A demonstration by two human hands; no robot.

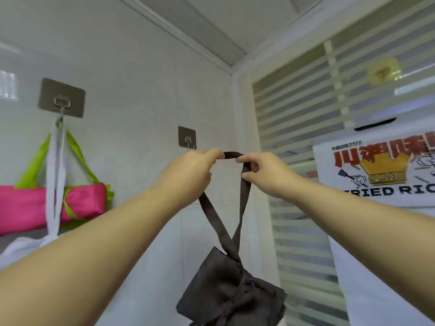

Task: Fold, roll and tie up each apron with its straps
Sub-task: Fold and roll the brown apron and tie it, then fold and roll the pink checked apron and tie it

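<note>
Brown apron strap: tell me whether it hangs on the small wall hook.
No: the left hand and right hand hold the strap beside the hook.

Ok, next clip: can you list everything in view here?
brown apron bundle: one, dark brown, tied, hanging low centre
strap loop: one, dark brown, rising from the bundle
wall hooks: two, metal, left and centre wall
pink bundle: one, pink with green straps, hanging from left hook
white strap: one, white, left hook
printed apron: one, white, red-gold print, right
striped partition: one, frosted, right
left hand: one, pinches loop top
right hand: one, pinches loop top
</note>
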